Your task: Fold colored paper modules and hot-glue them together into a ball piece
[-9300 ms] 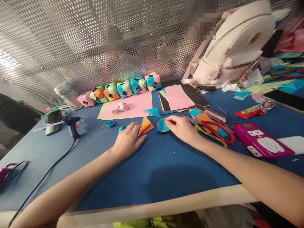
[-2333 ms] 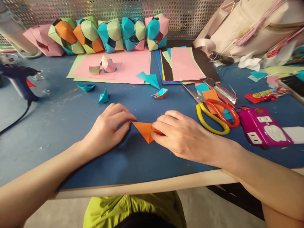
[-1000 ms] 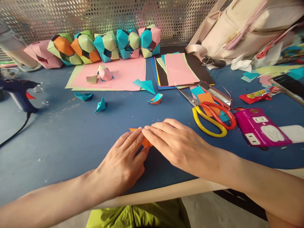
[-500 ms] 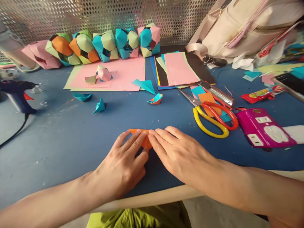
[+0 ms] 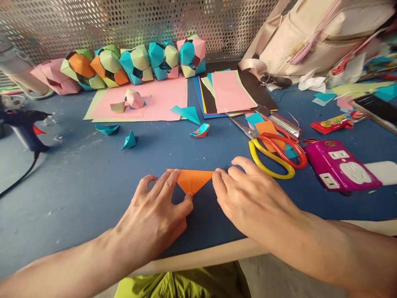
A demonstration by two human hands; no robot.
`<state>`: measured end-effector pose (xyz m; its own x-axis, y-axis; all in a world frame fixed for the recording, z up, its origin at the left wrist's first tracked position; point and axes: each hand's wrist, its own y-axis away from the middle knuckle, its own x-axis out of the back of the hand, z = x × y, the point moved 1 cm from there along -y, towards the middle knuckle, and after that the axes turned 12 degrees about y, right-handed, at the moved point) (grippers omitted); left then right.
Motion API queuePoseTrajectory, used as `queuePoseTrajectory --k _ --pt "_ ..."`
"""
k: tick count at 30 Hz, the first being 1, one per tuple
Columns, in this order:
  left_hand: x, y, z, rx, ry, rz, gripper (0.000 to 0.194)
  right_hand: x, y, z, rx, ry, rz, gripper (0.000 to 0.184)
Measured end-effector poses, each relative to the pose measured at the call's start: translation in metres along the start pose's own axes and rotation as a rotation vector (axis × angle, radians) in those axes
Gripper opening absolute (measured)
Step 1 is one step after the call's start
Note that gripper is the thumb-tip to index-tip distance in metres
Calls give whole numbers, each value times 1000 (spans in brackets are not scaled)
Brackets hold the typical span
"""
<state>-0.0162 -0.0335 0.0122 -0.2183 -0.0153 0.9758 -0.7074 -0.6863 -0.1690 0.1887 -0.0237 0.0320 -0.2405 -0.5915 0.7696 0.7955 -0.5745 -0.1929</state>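
An orange piece of paper (image 5: pixel 194 180), folded into a triangle, lies on the blue table with one point toward me. Two fingertips of my left hand (image 5: pixel 156 211) press on its left corner, while the thumb touches the near point. At the right corner, my right hand (image 5: pixel 248 192) grips the paper with its fingertips close together; its thumb is hidden. Beyond the paper sit a small blue-and-orange folded piece (image 5: pixel 201 130) and two blue folded pieces (image 5: pixel 128 140) (image 5: pixel 107 129).
Scissors (image 5: pixel 273 157) lie beyond my right hand, beside a purple power socket (image 5: pixel 344 165). Several paper balls (image 5: pixel 135 62) line the back, behind pink sheets (image 5: pixel 164 97). A glue gun (image 5: pixel 23 124) stands left. Stacked coloured paper (image 5: pixel 232 91) and a bag (image 5: pixel 297 41) are at the back right.
My right hand has slid right along the orange paper to its right corner, uncovering more of it. My left hand has shifted slightly left and still holds the paper down.
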Motion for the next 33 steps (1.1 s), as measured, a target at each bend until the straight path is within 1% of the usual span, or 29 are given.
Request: queuePoseTrajectory --k 1,3,6,8,9,12,15,20,25,28,31,33 --pt "0 0 -1 2 2 -9 25 -5 -3 0 -2 -29 -13 33" --pt "0 0 -2 8 17 -14 25 -14 -11 0 -31 -100 5 26" --pt "0 -1 -4 15 32 -6 25 -24 -23 -1 -100 -216 128 25" --pt "-1 -2 -6 13 32 3 26 -28 -28 -6 -72 -317 215 29" --pt "-1 -2 -6 9 33 6 26 -30 -29 -9 -40 -368 221 30" --pt "-3 -3 -7 -4 47 7 27 -34 -29 -18 23 -449 137 31" --pt "-3 -4 -9 -7 56 1 25 -36 -27 -22 38 -439 62 33" --pt "-1 -4 -10 -56 20 2 22 -31 -27 -20 34 -440 19 33" --pt "1 -4 -8 -76 -48 -6 27 -20 -25 -11 32 -311 1 34" --pt "2 -3 -7 -48 -83 4 27 -17 -18 -7 14 -253 -9 33" --pt "3 -3 -6 9 -126 2 23 -17 -10 -5 5 -206 -16 40" --pt "4 -3 -7 28 -144 1 22 -17 -6 -5 14 -192 -36 40"
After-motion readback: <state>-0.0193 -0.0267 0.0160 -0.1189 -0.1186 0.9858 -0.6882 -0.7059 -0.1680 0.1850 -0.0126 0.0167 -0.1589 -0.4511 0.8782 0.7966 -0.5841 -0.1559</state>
